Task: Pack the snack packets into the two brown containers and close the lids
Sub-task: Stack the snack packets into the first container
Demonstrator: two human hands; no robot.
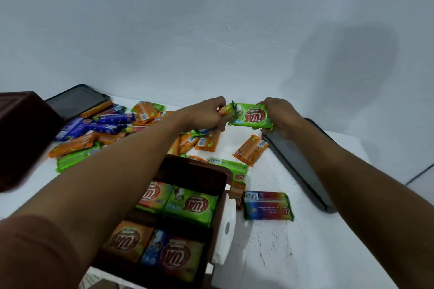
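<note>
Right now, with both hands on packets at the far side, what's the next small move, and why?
Probably bring the green foil snack packet, gripped by the right hand, back into the open brown plastic container: only four packets show inside it.

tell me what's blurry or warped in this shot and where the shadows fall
Head view: the wide-angle lens stretches the near forearms; the brown container at far left is smeared and dark; the green packet in the right hand and the yellow-orange packet in the left hand look fairly sharp; a soft grey shadow lies on the wall, upper right.
</note>
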